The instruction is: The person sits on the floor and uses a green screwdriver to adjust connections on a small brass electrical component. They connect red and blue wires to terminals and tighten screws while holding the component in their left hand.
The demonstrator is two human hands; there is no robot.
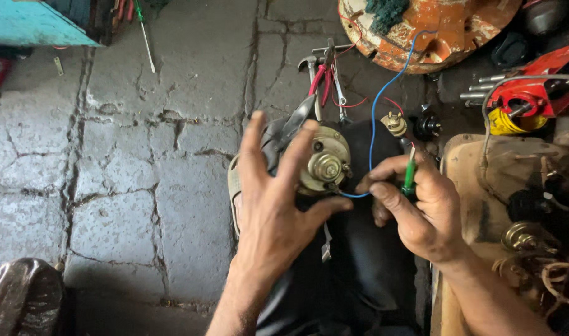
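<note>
Steadying a round brass-coloured motor part at the frame's centre, the left hand spread its fingers wide around it, keeping its face exposed. The right hand pinched a green-handled screwdriver and blue wire just beside it.

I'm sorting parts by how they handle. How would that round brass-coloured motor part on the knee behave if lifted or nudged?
The round motor part looks like solid metal, so probably heavy for its size and stiff. Its round body rests on a dark trouser knee, so it may roll or tip if the left hand lets go. The thin blue wire pinched by the right hand curves loosely and would likely flop and tug.
</note>
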